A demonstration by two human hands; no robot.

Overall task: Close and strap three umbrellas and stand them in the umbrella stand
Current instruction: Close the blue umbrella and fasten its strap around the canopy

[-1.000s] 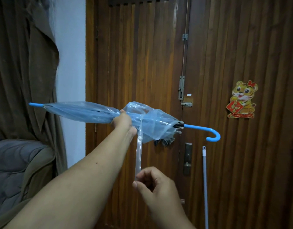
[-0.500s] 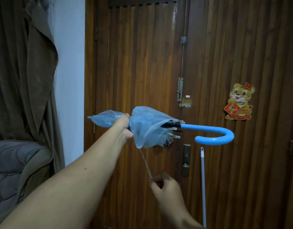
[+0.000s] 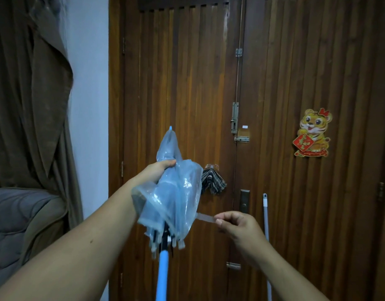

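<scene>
Whereas 1 second earlier it lay crosswise, the clear blue umbrella now pointed tip-away, gripped mid-canopy by the left hand, while the right hand pinched its strap sideways, seemingly ready for wrapping.

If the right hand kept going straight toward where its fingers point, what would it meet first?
The right hand, pinching the strap, points left, so it would likely meet the blue umbrella canopy first; depth is unclear.
</scene>
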